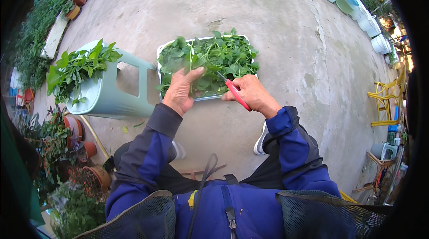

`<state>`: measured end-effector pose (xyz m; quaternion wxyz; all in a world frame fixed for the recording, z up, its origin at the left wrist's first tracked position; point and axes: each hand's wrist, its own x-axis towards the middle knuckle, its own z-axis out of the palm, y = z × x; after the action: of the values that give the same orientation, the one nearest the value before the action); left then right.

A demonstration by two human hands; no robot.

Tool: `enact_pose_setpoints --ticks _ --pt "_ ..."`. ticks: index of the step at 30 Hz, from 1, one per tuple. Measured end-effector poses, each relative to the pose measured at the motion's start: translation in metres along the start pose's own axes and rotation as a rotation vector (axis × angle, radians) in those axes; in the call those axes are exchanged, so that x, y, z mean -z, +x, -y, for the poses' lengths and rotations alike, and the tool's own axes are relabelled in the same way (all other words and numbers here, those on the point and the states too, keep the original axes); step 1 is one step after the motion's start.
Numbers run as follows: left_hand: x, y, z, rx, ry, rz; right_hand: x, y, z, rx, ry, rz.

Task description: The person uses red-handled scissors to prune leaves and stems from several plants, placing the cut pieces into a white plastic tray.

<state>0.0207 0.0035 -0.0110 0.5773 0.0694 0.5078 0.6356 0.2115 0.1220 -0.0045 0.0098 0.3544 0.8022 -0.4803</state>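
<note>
My left hand [182,88] grips a green leafy stem [191,58] between thumb and fingers, over the near left part of a shallow tray [210,97]. Cut leafy greens [231,51] are heaped across that pale-rimmed tray on the ground. Red-handled scissors [237,94] sit in my right hand [251,92], at the tray's near right. Their metal blades point up and left toward the stem, and the tips are partly lost among the leaves. Left of the tray, a bunch of uncut-looking greens [82,66] lies on a light green plastic stool [134,103].
Potted plants [97,177] and a yellowish hose or stick [95,135] lie to the left. A row of buckets [365,17] lines the far right. Yellow chairs [385,99] stand at the right edge. Cracked concrete [288,37] surrounds the tray; a dark cord [204,175] hangs before my jacket.
</note>
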Motion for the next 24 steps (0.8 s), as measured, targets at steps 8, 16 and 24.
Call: enact_pose_setpoints --ticks 8,16,24 --pt "0.027 -0.001 0.014 -0.088 0.004 -0.128 -0.02 0.018 0.013 0.071 -0.103 -0.008" --pt "0.057 -0.004 -0.011 -0.296 0.157 -0.271 -0.045 0.043 0.017 0.064 -0.038 0.026" --pt "0.078 -0.001 -0.014 -0.35 0.244 -0.391 -0.073 0.077 0.012 0.079 -0.011 0.043"
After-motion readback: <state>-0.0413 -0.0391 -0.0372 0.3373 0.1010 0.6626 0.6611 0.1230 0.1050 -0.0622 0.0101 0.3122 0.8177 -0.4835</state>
